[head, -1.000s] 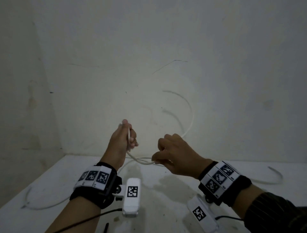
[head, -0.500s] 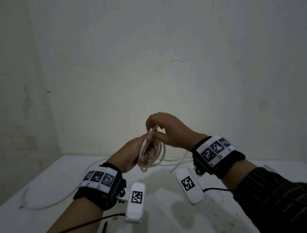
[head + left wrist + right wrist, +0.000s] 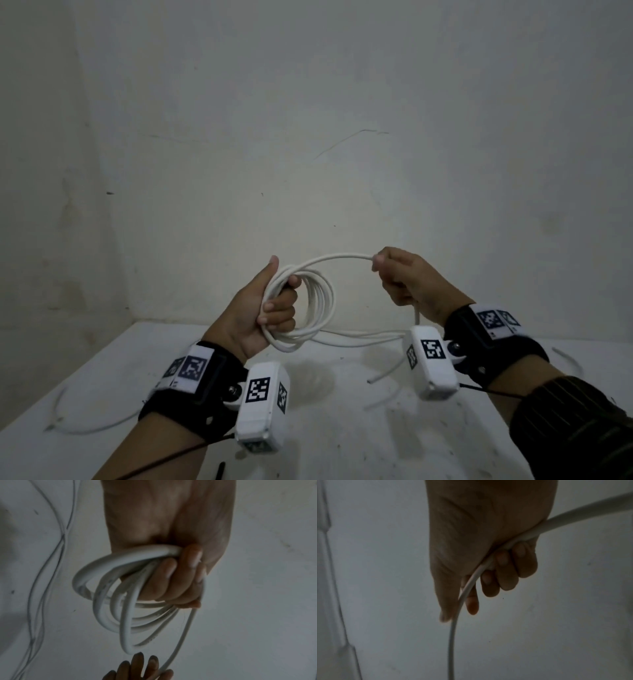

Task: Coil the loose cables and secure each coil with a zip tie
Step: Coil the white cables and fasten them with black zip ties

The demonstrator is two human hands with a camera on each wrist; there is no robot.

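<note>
Head view: your left hand (image 3: pixel 263 308) fists the cable coil (image 3: pixel 317 301); your right hand (image 3: pixel 407 281) grips its tail, both above the table (image 3: pixel 342 428).

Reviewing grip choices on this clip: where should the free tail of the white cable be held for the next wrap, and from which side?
Probably on the loose run just past the coil that the left hand grips, coming from the right, as the right hand does. The strand arcs off the coil's top towards that side, and the rest trails down to the table.
</note>
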